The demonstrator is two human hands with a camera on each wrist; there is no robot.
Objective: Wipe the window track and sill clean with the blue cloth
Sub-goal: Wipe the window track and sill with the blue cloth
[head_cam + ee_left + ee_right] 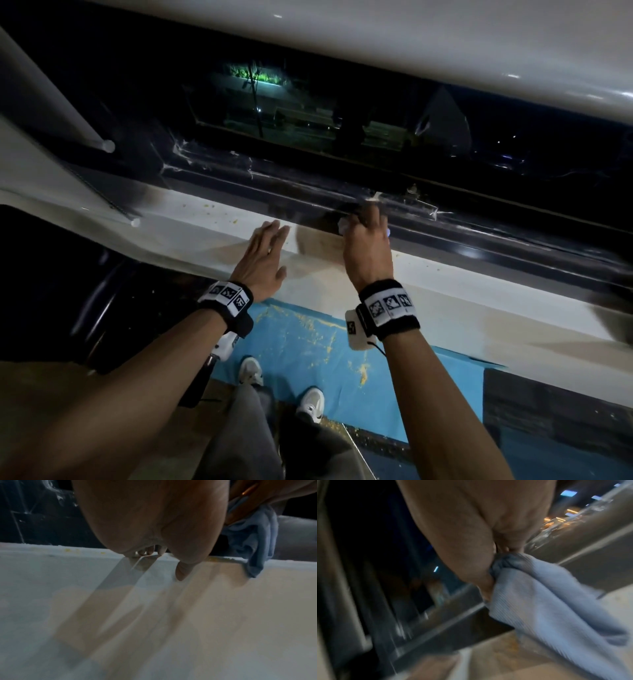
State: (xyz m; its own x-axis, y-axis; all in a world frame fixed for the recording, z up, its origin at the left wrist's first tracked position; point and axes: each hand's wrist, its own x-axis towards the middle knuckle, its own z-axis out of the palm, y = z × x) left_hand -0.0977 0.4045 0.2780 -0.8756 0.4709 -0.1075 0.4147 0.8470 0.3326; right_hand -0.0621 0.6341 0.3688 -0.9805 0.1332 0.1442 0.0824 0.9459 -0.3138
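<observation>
My right hand (368, 236) grips the bunched blue cloth (553, 609) and holds it against the dark window track (479, 226) at the sill's far edge. In the head view only a small pale bit of the cloth (343, 226) shows under the fingers. From the left wrist view the cloth (254, 540) hangs over the sill edge. My left hand (265, 253) lies flat on the white sill (191, 226), fingers straight, just left of the right hand. Yellow crumbs dot the sill (154, 615) near the track.
Cobwebs stretch across the dark window frame (212, 161) above the track. A white rod (68, 113) juts out at the upper left. Below the sill a blue surface (308, 349) carries yellow specks, and my shoes (310, 404) stand on the floor.
</observation>
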